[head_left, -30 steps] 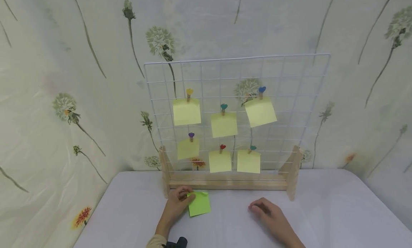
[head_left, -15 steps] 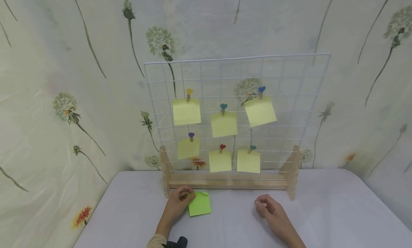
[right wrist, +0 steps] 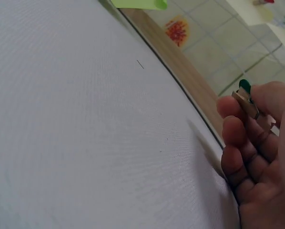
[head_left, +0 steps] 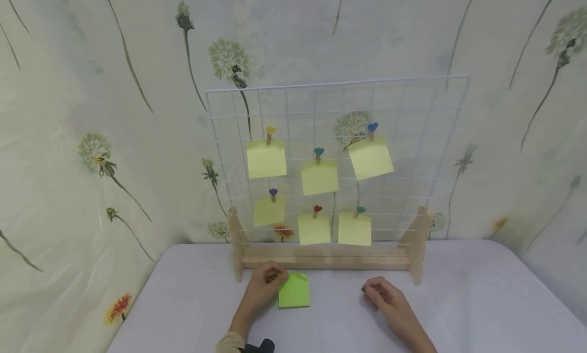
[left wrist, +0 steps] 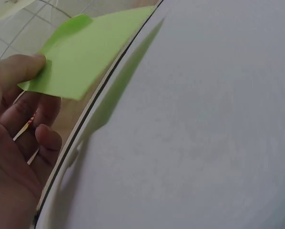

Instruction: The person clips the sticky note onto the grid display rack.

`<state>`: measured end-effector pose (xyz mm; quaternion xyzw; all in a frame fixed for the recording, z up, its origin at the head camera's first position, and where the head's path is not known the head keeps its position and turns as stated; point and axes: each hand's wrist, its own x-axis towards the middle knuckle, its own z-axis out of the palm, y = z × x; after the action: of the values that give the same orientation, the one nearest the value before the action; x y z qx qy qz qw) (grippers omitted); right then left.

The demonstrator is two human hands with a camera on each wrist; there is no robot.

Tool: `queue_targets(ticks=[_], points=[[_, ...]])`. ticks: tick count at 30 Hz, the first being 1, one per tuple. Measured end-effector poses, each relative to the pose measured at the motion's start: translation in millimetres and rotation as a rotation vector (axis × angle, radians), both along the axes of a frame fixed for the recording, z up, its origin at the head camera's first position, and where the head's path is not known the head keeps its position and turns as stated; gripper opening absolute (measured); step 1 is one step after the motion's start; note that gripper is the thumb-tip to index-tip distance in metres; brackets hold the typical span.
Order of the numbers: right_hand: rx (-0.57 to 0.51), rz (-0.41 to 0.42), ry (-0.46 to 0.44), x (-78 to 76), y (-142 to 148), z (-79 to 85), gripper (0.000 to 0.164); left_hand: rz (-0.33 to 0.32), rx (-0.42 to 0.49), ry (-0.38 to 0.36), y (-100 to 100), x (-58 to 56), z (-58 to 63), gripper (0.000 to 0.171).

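Note:
My left hand [head_left: 263, 289] pinches a bright green sticky note [head_left: 294, 291] at its upper left corner, between thumb and fingers. In the left wrist view the green note [left wrist: 80, 55] is held above the white table, casting a shadow. Over to the right, my right hand [head_left: 390, 304] grips a small wooden clothespin [right wrist: 247, 106] between thumb and index finger. A dark green ornament [right wrist: 245, 86] shows on the clothespin; the hand's other fingers curl inward below it.
Behind the hands stands a white wire grid [head_left: 348, 98] on a wooden base [head_left: 325, 262]. Several pale yellow notes [head_left: 319, 177] hang from it by clothespins with coloured hearts [head_left: 318, 151]. A white table [head_left: 339, 327] lies underneath; a floral sheet [head_left: 151, 62] covers the wall.
My left hand and the green note have shifted a little to the right. My right hand has moved slightly right, and the clothespin has turned in its fingers, showing a dark end.

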<state>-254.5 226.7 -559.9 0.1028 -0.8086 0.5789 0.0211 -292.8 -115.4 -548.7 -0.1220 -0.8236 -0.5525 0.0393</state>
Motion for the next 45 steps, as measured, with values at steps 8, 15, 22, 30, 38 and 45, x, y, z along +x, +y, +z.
queue_targets(ticks=[8, 15, 22, 30, 38, 45], points=[[0.058, -0.008, -0.015, 1.1, -2, 0.7, 0.028, -0.054, -0.033, 0.026, 12, 4.8, 12.9, 0.012], [0.063, -0.032, 0.055, -2.7, -1, -0.8, 0.024, -0.091, 0.017, 0.04, 33, 13.8, 28.0, 0.017], [0.005, -0.028, 0.049, -5.0, 1, 0.1, 0.027, -0.083, 0.09, 0.086, 55, 29.9, 46.7, 0.014], [-0.056, -0.079, 0.037, -5.8, 6, 3.8, 0.031, -0.025, 0.126, 0.049, 76, 33.8, 54.5, 0.017], [-0.102, -0.079, 0.031, -6.2, 13, 8.9, 0.034, -0.007, 0.145, 0.072, 93, 24.3, 47.0, 0.019], [-0.09, -0.121, 0.046, -4.0, 24, 13.4, 0.037, -0.036, 0.17, 0.134, 103, 12.3, 46.4, 0.018]])
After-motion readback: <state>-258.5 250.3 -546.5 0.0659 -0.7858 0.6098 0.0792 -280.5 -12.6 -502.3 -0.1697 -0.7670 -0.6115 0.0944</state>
